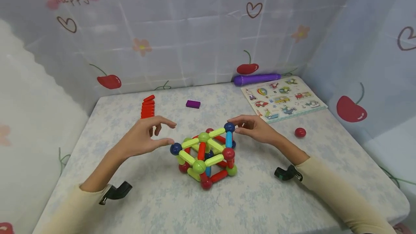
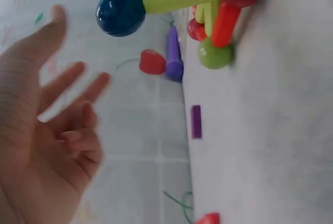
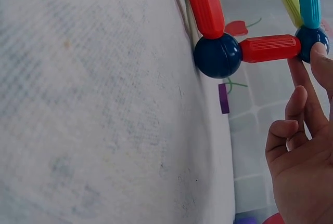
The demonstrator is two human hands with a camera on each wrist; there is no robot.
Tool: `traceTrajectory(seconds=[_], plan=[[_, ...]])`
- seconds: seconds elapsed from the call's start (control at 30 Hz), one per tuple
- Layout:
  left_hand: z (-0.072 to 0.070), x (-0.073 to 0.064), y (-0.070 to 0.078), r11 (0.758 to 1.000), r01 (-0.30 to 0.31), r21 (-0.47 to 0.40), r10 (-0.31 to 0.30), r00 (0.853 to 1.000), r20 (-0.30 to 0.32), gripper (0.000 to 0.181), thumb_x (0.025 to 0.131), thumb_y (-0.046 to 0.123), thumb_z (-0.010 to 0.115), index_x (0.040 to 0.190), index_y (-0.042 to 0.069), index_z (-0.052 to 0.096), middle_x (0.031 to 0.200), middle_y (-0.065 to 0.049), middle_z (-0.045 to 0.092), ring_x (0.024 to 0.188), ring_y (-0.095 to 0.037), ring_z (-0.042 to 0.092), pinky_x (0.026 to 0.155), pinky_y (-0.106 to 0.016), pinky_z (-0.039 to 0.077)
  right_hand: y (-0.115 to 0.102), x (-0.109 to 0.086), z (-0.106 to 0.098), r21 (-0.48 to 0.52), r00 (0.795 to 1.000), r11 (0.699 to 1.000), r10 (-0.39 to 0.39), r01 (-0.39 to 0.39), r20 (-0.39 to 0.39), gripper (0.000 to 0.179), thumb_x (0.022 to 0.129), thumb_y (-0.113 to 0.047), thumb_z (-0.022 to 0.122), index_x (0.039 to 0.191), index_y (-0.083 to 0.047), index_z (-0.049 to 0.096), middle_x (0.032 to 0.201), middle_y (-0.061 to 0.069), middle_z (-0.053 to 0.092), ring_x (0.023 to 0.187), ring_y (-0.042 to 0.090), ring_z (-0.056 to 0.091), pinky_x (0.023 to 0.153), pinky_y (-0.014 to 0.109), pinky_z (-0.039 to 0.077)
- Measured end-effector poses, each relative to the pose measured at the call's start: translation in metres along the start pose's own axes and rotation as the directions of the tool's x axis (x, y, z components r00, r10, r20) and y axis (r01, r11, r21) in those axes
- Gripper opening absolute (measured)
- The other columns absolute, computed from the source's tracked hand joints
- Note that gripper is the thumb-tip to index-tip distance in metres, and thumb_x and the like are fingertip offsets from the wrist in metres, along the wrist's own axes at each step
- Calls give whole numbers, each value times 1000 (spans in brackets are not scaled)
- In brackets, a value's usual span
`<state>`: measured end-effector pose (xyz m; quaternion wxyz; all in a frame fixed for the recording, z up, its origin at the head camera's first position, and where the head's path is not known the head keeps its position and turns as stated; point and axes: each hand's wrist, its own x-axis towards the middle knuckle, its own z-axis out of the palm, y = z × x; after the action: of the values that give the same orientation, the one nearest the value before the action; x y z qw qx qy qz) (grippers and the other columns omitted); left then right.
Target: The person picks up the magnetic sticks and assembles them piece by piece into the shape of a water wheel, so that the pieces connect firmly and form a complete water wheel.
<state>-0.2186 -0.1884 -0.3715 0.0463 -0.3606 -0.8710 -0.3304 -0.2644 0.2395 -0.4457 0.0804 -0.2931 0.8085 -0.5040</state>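
A ball-and-rod toy structure (image 1: pixel 199 166) stands on the table, built of green, red and blue rods joined by coloured balls. My right hand (image 1: pixel 255 129) pinches the dark blue ball (image 1: pixel 229 127) at its upper right corner between thumb and index finger; the right wrist view shows this ball (image 3: pixel 312 42) at the fingertips. At the opposite corner, my left hand (image 1: pixel 141 134) holds nothing, its thumb and fingers spread apart. Its thumb is close to another dark blue ball (image 1: pixel 176 149), and the left wrist view shows a gap between the thumb and that ball (image 2: pixel 120 12).
Several red rods (image 1: pixel 147 109) lie in a row at the back left. A purple block (image 1: pixel 193 104) lies behind the structure. At the back right are a purple stick (image 1: pixel 256 79) and a picture board (image 1: pixel 282 98). A loose red ball (image 1: pixel 300 132) rests to the right.
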Motion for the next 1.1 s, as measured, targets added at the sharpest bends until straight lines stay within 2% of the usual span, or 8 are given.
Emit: traceTrajectory(seconds=[0.07,0.17,0.27,0.43,0.57,0.8,0.97,1.1], plan=[[7,-19,-5,992,125,-18,-124,991,51,41,86,28,93,124,23,77,112,7,77,80,-11,57,60,-27,47,-1,-2,-1,-20,1000,1000,6,-6,-7,39,104,-11,73,143,-11,69,128,6,73,100,27,62,78,29,53],[26,-40,-7,968,246,-48,-236,958,161,38,90,36,90,122,20,76,114,2,77,87,-11,65,65,-27,54,-2,-6,-4,-41,999,999,35,-35,-2,42,103,-12,75,143,-11,68,127,6,71,100,28,61,79,29,53],[49,-50,-6,943,312,-113,-279,930,237,39,94,40,86,123,16,75,118,-1,76,97,-12,70,74,-28,59,0,-10,-6,-59,997,996,73,-71,40,40,101,-13,77,140,-11,68,125,7,70,101,27,61,81,30,53],[74,-54,-2,890,396,-226,-348,910,225,35,95,33,86,120,12,75,111,1,75,101,-18,70,82,-28,60,6,-12,-3,-72,975,993,107,-95,192,33,103,-14,75,135,-9,67,124,8,71,110,25,64,94,31,56],[83,-53,1,876,420,-238,-377,903,205,34,94,31,86,119,10,76,102,4,74,95,-15,68,80,-27,58,6,-11,5,-55,952,993,114,-102,285,34,105,-15,73,137,-7,66,130,9,71,115,24,67,100,30,56],[89,-46,-2,881,425,-207,-396,903,168,27,97,27,83,119,12,78,101,7,75,95,-14,68,85,-29,58,4,-8,13,-84,947,989,138,-119,290,27,105,-16,72,129,-3,69,118,8,73,106,23,66,95,31,57],[85,-31,-23,883,424,-201,-398,904,159,31,102,26,78,127,8,75,112,2,76,105,-17,70,95,-39,60,5,1,14,-108,941,984,167,-141,296,16,106,-18,70,117,-6,69,97,2,66,89,20,59,78,28,49],[76,-16,-44,873,428,-235,-393,901,181,32,104,24,75,131,6,74,118,-3,76,111,-21,70,100,-44,59,7,15,16,-136,941,977,194,-161,276,13,107,-21,69,109,-8,68,90,1,62,82,19,57,73,30,48]])
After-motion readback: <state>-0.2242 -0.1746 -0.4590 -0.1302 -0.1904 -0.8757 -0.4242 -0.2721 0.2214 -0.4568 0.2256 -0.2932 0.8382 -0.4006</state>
